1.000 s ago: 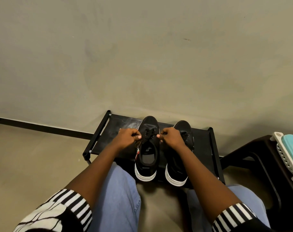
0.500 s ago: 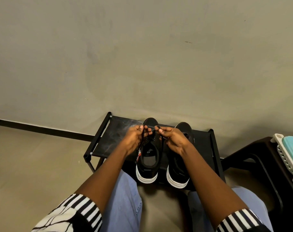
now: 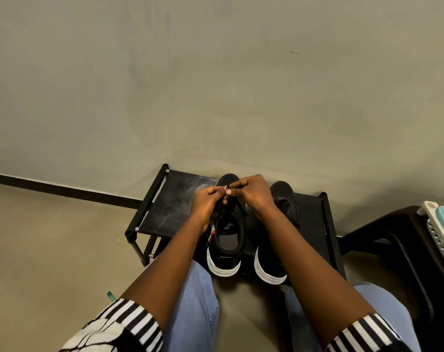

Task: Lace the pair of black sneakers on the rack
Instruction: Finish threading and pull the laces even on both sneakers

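Standing against a grey wall (image 3: 216, 85), the black rack (image 3: 175, 212) carried both sneakers (image 3: 227, 240); left hand (image 3: 205, 207) and right hand (image 3: 254, 194) pinched a lace (image 3: 228, 186), mostly hidden by fingers.

Matt black fabric is being shown on the sneakers (image 3: 227, 240), with smooth white rubbery soles. The rack (image 3: 174, 207) is being seen as scuffed black cloth stretched over matt dark tubing.

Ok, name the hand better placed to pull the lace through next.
Probably the right hand: its fingertips pinch the lace above the left sneaker, while the left hand sits lower, steadying beside it.
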